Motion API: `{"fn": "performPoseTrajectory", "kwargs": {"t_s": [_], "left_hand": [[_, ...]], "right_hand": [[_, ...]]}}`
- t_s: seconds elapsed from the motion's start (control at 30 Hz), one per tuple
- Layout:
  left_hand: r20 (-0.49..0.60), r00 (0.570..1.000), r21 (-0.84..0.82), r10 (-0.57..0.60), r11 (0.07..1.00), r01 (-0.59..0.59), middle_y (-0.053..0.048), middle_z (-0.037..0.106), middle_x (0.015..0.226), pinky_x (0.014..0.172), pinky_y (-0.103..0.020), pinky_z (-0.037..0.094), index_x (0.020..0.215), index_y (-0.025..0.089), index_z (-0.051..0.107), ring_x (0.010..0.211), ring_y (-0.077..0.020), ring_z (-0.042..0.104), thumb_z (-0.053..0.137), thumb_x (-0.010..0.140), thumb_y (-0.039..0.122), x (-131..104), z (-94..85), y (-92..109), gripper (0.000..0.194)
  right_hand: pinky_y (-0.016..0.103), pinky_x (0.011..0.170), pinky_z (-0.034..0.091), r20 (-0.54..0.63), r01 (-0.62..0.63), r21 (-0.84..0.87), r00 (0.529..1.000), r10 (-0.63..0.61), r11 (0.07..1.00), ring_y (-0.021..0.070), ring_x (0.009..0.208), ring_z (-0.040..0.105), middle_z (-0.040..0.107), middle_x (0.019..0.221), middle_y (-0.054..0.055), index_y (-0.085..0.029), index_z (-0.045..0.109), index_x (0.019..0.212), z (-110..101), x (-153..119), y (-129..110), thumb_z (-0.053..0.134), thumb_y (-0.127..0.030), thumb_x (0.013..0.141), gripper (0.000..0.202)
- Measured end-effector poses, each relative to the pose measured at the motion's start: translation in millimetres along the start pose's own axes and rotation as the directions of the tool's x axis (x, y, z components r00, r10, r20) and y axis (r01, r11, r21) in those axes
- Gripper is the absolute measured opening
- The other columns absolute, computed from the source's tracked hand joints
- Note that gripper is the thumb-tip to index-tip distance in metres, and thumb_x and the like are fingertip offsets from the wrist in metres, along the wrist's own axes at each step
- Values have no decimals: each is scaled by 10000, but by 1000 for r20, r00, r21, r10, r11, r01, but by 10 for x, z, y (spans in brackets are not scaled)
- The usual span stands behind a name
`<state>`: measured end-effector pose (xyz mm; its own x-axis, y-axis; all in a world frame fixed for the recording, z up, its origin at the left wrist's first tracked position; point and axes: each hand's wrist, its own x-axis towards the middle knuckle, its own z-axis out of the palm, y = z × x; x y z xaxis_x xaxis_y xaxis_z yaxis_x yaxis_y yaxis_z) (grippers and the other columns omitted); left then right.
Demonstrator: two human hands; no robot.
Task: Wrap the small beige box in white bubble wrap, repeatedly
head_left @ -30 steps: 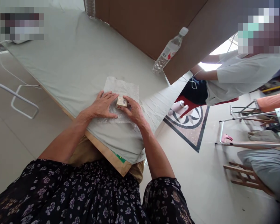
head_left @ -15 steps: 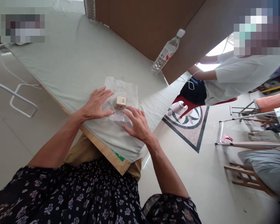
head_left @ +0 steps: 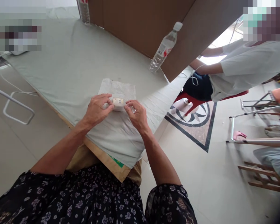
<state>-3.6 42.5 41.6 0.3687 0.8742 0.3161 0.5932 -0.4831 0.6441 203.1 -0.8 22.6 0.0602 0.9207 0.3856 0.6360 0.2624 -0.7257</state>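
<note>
1. The left hand and right hand, apart, each seem to pinch the bubble wrap's near edge.
2. Between them, the small box sits on the wrap; uneven pulling could skew it, and a loose pinch could let the fold spring open.
3. Beyond, a bottle stands on the counter.

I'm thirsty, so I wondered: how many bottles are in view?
2: the right bottle is by the right end of the cardboard, the left bottle by its left edge. More may be hidden behind.
</note>
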Motion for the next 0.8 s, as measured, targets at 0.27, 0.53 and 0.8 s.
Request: {"fn": "performPoseTrajectory", "kwargs": {"t_s": [0.27,0.53,0.8], "left_hand": [[8,983,-294,-183,939,177,-80,813,1108,799,-324,561,762,202,646,984,-230,740,660,813,400,206,151,-31,206],[-38,981,-330,-189,929,167,-42,811,931,801,-311,554,747,206,639,856,-187,720,655,818,364,200,224,-42,174],[-88,980,-276,-178,950,148,-14,763,792,774,-300,537,745,219,640,777,-171,677,640,824,339,193,264,-23,144]], "right_hand": [[359,873,561,95,-179,302,983,157,936,200,926,723,794,1056,57,-242,590,798,153,267,139,664,-437,877,223],[333,836,555,21,-176,300,984,178,937,172,855,693,780,953,31,-251,564,792,246,197,114,636,-460,903,247],[320,788,551,-56,-164,253,981,184,953,170,793,669,730,818,-1,-260,580,802,290,165,116,627,-463,907,233]]}}
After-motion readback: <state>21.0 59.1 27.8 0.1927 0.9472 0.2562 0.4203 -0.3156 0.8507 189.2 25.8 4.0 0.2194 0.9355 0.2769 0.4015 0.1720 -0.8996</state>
